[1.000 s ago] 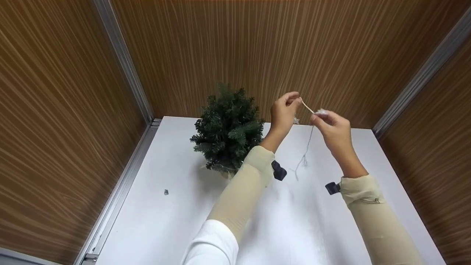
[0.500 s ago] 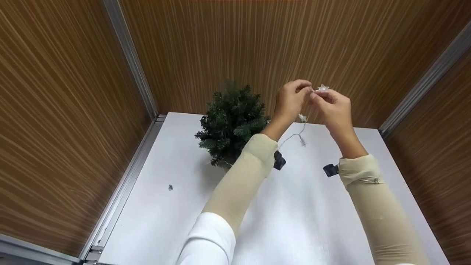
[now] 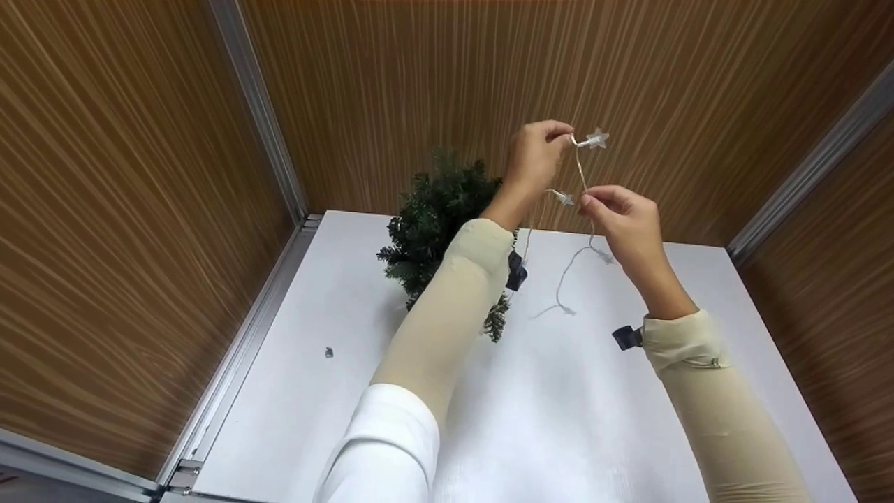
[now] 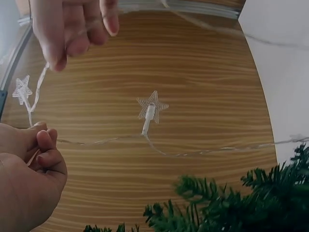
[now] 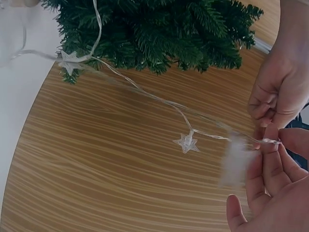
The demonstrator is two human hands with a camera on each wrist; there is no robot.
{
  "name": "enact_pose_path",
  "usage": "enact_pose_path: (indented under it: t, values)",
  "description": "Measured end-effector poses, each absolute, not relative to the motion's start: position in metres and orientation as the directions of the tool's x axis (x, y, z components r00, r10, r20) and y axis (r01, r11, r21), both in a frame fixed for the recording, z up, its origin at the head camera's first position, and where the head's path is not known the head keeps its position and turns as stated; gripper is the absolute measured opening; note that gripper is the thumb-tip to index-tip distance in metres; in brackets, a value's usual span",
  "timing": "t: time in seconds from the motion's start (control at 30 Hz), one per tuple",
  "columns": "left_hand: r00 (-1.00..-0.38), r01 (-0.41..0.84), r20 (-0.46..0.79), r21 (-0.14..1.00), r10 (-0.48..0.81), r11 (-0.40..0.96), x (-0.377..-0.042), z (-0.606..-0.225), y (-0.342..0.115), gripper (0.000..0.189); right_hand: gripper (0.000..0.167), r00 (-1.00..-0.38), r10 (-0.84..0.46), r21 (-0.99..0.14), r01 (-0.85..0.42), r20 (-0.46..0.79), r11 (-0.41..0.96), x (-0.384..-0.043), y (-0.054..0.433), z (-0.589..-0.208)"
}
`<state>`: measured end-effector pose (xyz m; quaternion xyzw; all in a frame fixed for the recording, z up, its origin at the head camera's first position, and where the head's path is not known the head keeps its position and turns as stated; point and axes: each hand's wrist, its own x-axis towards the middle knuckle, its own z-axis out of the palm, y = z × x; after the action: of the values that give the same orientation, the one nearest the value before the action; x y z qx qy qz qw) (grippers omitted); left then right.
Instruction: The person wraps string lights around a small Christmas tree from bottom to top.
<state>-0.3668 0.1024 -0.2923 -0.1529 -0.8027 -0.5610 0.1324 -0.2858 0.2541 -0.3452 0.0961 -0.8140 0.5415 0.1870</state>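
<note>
Apart, left hand [image 3: 535, 156] and right hand [image 3: 627, 223] pinching light string [image 3: 596, 139], table's edge [image 3: 695, 247] below.

Site: we read this as an enclosed work booth, closest in kind to a lab station. Evidence: a wood-grain back panel [image 3: 419, 84], a left panel [image 3: 126, 209] and a right panel [image 3: 831, 279] wall in three sides of a white counter [image 3: 580, 419]. At the corners we see straight silver metal framing, a left upright [image 3: 262, 119] and a right upright [image 3: 803, 168]. A lower rail [image 3: 234, 363] follows the counter's left edge, with a metal bracket [image 3: 187, 469] at its near end. We also note a small black device [image 3: 626, 337] at the person's right wrist, consistent with the wrist camera. The surrounding building we cannot tell.
</note>
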Motion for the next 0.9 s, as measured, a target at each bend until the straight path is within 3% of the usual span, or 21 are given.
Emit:
enact_pose_path:
  t: [0.53, 0.9]
  values:
    - [-0.933, 0.354, 0.348, 0.849, 0.088, 0.393, -0.384, -0.279, 0.062, 0.021, 0.025, -0.898, -0.036, -0.816, -0.414, 0.438, 0.404, -0.273, 0.236, -0.350]
    - [-0.939, 0.340, 0.331, 0.837, 0.098, 0.428, -0.385, -0.288, 0.040, 0.028, 0.024, -0.879, -0.012, -0.805, -0.442, 0.477, 0.396, -0.305, 0.218, -0.323]
